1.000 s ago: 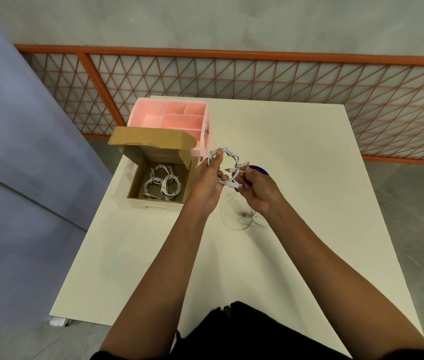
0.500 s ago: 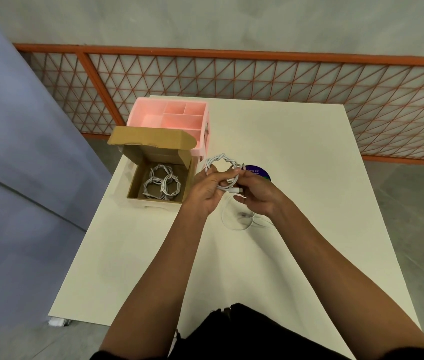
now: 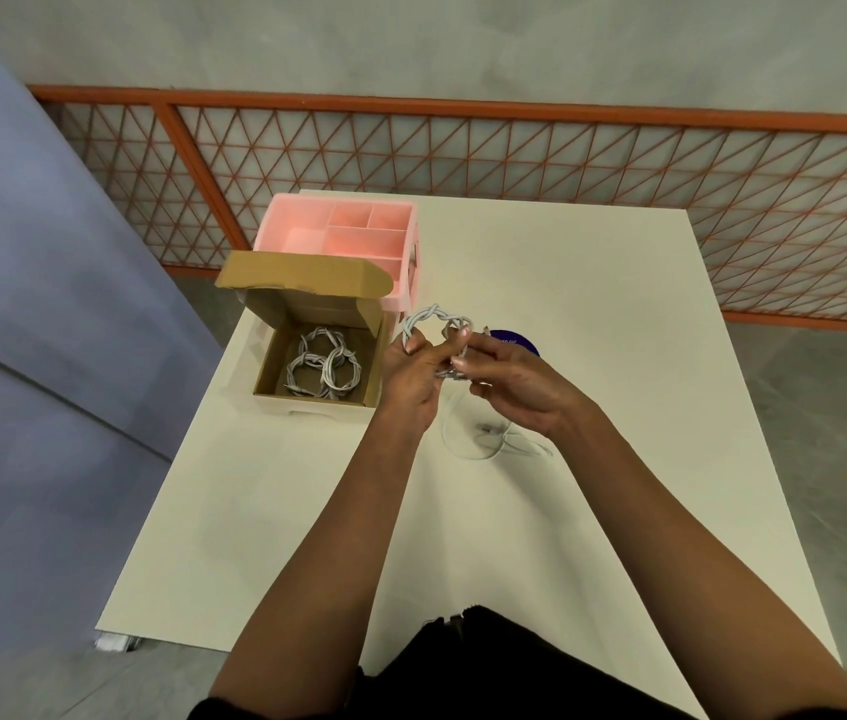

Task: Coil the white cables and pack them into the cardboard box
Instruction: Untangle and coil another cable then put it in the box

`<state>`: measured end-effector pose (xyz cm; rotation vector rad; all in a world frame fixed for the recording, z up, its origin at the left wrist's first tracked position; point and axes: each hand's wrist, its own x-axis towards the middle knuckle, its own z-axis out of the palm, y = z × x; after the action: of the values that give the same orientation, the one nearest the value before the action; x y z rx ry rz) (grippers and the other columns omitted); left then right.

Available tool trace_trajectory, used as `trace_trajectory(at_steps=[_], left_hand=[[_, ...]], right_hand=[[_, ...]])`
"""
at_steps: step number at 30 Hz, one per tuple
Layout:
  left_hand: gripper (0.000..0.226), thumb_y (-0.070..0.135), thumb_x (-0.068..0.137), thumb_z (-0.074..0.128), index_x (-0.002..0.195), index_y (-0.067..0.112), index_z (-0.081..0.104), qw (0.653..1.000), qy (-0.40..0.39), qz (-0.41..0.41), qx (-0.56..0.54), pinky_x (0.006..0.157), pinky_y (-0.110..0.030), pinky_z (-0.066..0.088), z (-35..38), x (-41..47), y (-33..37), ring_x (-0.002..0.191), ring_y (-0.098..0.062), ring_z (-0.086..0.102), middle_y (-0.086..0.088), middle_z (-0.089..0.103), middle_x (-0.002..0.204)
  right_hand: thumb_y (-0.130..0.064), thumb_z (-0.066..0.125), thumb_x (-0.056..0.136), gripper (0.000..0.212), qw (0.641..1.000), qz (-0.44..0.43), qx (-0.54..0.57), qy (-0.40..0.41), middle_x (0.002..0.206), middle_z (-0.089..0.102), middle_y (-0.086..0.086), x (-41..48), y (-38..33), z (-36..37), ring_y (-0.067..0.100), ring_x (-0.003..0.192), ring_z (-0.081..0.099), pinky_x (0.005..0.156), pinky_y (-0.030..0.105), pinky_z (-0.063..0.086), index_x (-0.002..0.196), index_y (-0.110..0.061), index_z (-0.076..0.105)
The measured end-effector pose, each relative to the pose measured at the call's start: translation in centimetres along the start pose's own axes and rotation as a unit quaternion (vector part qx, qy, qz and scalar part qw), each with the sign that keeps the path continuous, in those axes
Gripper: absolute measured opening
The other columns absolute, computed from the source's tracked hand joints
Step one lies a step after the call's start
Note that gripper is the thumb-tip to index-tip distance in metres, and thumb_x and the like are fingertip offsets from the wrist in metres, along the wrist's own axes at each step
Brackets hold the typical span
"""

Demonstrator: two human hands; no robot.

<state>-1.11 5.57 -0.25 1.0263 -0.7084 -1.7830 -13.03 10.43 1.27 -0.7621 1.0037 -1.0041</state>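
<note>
A twisted white cable coil (image 3: 437,315) is held above the table, just right of the open cardboard box (image 3: 276,374). My left hand (image 3: 411,376) grips the coil's left side, thumb up against the loop. My right hand (image 3: 509,384) pinches the cable's end at the coil's lower right. Inside the box lie several coiled white cables (image 3: 322,367), and its lid flap (image 3: 302,275) stands open at the back. A loose white cable (image 3: 484,443) lies on the table under my hands, partly hidden by my right wrist.
A pink compartment organizer (image 3: 354,236) stands behind the box. A dark blue round disc (image 3: 515,339) lies on the cream table (image 3: 619,356) behind my right hand. An orange lattice railing (image 3: 515,158) runs past the far edge. The table's left edge is close to the box.
The coil has dropped lower and leftward toward the box. My right hand has closed in against my left, working the cable end into the coil.
</note>
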Motion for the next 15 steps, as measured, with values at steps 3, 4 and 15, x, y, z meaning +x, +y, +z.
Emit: trace_trajectory(at_steps=[3,4,15], left_hand=[[0.038,-0.012,0.079,0.067,0.077,0.014,0.040,1.000,-0.007,0.012,-0.015,0.064,-0.027,0.057,-0.6,0.3,0.0,0.063,-0.014,0.069,-0.007,0.051,0.071],[0.036,-0.011,0.079,0.067,0.080,0.014,0.041,1.000,-0.011,0.013,-0.019,0.065,-0.027,0.057,-0.7,0.3,0.0,0.063,-0.015,0.069,-0.007,0.051,0.076],[0.053,-0.014,0.079,0.064,0.062,0.020,0.028,1.000,-0.005,0.010,0.012,0.057,-0.026,0.056,-1.0,0.2,0.0,0.057,-0.014,0.068,-0.004,0.047,0.062]], right_hand=[[0.006,0.055,0.088,0.036,1.000,-0.003,-0.025,0.005,0.081,0.068,-0.007,-0.1,-0.7,0.0,0.006,0.082,0.060,0.069,0.017,0.043,0.119,-0.011,0.058],[0.008,0.056,0.086,0.039,0.999,0.000,-0.049,0.020,0.082,0.067,-0.004,-0.1,-0.9,0.1,0.006,0.078,0.061,0.066,0.016,0.046,0.122,-0.009,0.057],[0.007,0.070,0.077,0.043,0.987,-0.005,-0.146,0.064,0.086,0.067,-0.001,0.2,-1.3,0.8,0.011,0.079,0.064,0.064,0.018,0.049,0.116,-0.008,0.060]])
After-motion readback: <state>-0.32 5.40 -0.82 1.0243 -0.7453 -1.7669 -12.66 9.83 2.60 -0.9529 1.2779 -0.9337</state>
